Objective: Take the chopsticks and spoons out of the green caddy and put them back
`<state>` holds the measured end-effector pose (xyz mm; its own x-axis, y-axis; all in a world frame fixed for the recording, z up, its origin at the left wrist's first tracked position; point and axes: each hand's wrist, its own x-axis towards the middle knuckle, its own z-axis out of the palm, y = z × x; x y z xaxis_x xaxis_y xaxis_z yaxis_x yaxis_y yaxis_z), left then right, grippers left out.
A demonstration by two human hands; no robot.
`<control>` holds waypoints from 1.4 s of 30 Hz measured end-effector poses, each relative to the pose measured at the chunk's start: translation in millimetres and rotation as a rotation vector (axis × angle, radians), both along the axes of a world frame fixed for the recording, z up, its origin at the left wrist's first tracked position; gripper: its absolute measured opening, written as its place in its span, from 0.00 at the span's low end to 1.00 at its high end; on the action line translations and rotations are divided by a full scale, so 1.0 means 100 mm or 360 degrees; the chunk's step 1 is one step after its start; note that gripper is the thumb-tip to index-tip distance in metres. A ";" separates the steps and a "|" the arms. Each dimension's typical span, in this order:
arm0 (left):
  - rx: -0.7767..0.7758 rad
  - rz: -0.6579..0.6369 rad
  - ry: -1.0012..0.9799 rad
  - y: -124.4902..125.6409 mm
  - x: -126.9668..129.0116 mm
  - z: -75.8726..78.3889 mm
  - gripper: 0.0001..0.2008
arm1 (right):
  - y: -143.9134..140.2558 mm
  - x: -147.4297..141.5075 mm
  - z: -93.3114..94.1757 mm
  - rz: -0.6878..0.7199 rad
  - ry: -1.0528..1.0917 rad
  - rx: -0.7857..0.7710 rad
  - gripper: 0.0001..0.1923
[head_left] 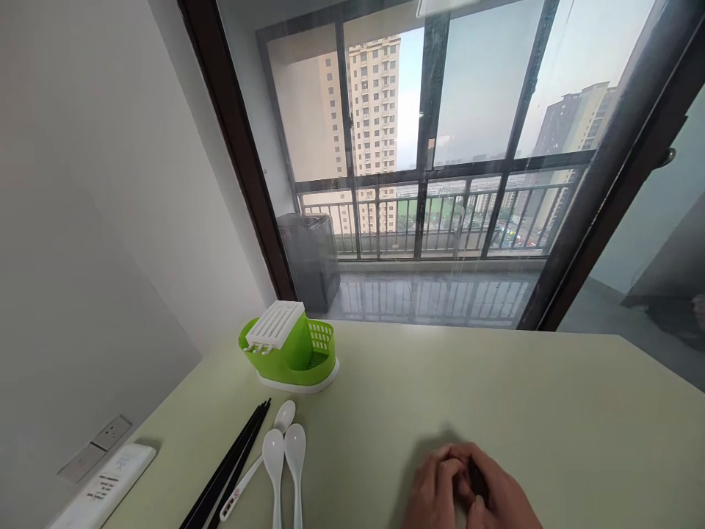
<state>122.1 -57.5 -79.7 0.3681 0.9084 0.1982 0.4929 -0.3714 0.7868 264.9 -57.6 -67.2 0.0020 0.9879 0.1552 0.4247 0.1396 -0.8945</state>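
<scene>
My left hand (pixel 434 491) and my right hand (pixel 500 488) rest together on the table at the bottom, right of centre. Their curled fingers touch one another, and a dark gap shows between them. No object is visible in either hand. Well to the left lie three white spoons (pixel 296 448), one slanted with a marked handle. Beside them is a bundle of black chopsticks (pixel 234 463). Behind these stands a green cutlery holder (pixel 297 360) with a white slotted top and white base.
A white power strip (pixel 104 488) lies along the pale green table's (pixel 523 397) left edge, by the wall and a wall socket (pixel 111 432). Beyond the table's far edge is a glass door with a dark frame (pixel 242 147). A balcony and a grey appliance (pixel 309 257) show through the glass.
</scene>
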 end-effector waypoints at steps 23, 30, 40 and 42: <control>0.0403 0.0375 0.0300 -0.31 -1.15 0.88 0.21 | 0.03 0.14 0.02 0.0117 -0.0230 0.0049 0.15; 0.0276 0.1236 0.0652 -0.45 -2.32 1.19 0.25 | 0.02 0.08 0.11 0.0047 -0.0202 0.0141 0.16; -0.0335 0.1304 0.1090 -0.38 -3.02 1.37 0.39 | 0.05 0.12 0.05 0.0133 -0.0254 0.0087 0.15; -0.0437 0.1204 0.1237 -0.31 -3.00 1.43 0.40 | 0.06 0.12 0.06 0.0131 -0.0264 0.0097 0.15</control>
